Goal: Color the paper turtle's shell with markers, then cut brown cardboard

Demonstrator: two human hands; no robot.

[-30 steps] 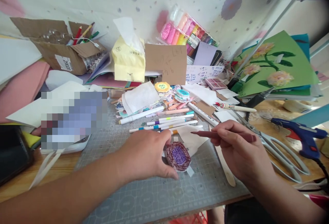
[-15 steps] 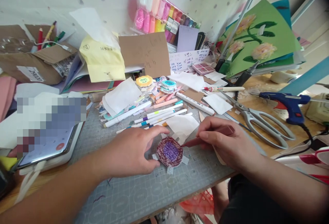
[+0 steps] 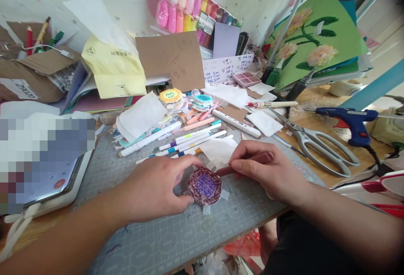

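Observation:
A small round paper piece (image 3: pixel 206 186), purple in the middle with a dark maroon ring, lies on the grey cutting mat (image 3: pixel 151 241). White tabs stick out from its edge. My left hand (image 3: pixel 160 184) holds it at its left side, forefinger at the upper rim and thumb at the lower left. Pinched in my right hand (image 3: pixel 265 170) is a reddish-brown marker (image 3: pixel 232 168), whose tip touches the upper right of the maroon ring. White paper (image 3: pixel 217 148) lies just behind the piece.
Several white-barrelled markers (image 3: pixel 189 142) lie behind my hands. Grey scissors (image 3: pixel 322 146) and a blue glue gun (image 3: pixel 347 121) are at the right. A phone (image 3: pixel 59 182) stands at the left. Yellow and blue round pieces (image 3: pixel 170 95) sit on scraps at the back.
The marker tip has shifted from the right edge of the paper piece to its upper right. The view has moved slightly; my left hand keeps its hold.

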